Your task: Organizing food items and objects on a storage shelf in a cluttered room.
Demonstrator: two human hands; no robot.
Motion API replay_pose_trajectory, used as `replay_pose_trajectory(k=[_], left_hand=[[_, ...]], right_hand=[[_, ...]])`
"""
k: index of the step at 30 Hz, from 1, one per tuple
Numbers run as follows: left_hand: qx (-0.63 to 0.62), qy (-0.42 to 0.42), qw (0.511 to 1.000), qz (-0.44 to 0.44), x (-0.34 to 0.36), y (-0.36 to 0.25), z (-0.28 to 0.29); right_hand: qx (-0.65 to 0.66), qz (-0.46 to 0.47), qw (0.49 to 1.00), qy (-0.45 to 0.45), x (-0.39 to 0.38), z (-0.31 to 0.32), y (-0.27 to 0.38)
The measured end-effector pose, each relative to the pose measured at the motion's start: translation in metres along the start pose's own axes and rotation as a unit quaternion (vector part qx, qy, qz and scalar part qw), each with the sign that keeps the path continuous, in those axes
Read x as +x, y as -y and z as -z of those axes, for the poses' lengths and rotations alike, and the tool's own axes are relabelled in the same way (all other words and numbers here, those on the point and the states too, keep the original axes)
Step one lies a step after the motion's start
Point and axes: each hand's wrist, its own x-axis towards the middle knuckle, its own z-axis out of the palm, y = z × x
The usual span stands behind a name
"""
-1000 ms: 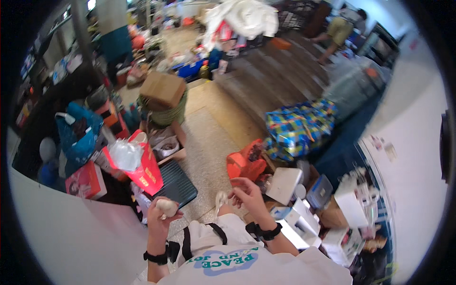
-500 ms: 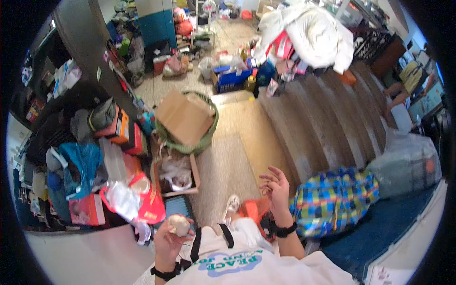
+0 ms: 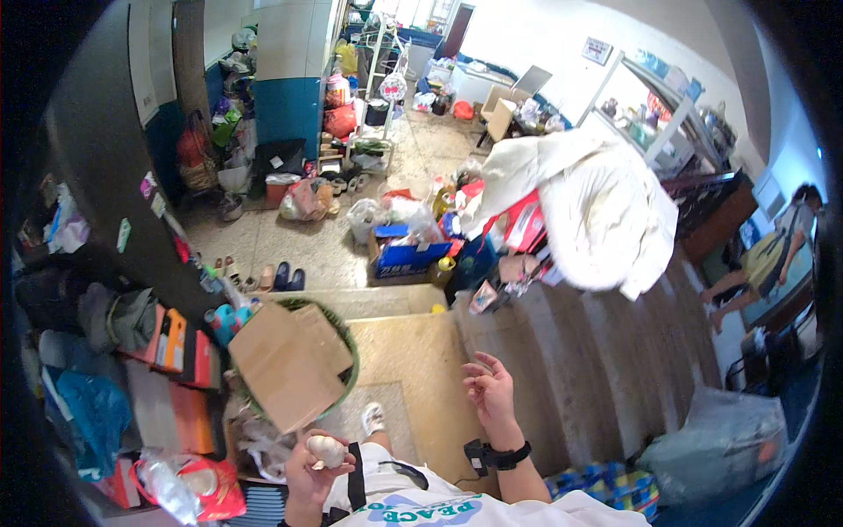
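My left hand (image 3: 309,470) is closed round a whitish garlic bulb (image 3: 326,451), low in the view and in front of my white shirt. The bulb rests against the fingers with its rounded top showing. Raised to the right of it, my right hand (image 3: 490,392) holds nothing. Its fingers are loosely bent and apart, and a black band with a small box is on that wrist. Beyond the left hand stands a green round basket (image 3: 350,384) with a folded cardboard piece (image 3: 288,369) lying on top.
Brown steps (image 3: 571,369) rise on my right, with a white quilt (image 3: 606,206) heaped over them. Ahead are a blue box (image 3: 410,261) and slippers (image 3: 289,277). Shoe boxes (image 3: 176,342) and bags crowd the left. A checkered bag (image 3: 606,486) lies lower right; a person (image 3: 773,255) is farther off.
The view has tilted up and shifted, showing more of the far room. My left hand keeps the garlic bulb; my right hand stays raised and empty. The person at the right shows more fully.
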Motion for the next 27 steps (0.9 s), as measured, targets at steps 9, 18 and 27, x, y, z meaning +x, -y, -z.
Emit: replay_pose_trajectory(k=[9,18,27], left_hand=[[0.016,-0.002,0.998,-0.066,0.178,-0.054,-0.117],[-0.035,-0.225,0.949,-0.218,0.314,-0.062,-0.185],[-0.144,-0.269,0.895,-0.325,0.445,-0.086,-0.299]], right_hand=[[-0.041,0.057,0.998,0.0,0.229,-0.045,0.094],[-0.063,-0.002,0.993,0.097,0.501,-0.118,0.118],[-0.006,0.007,0.984,0.179,0.706,-0.215,0.157]])
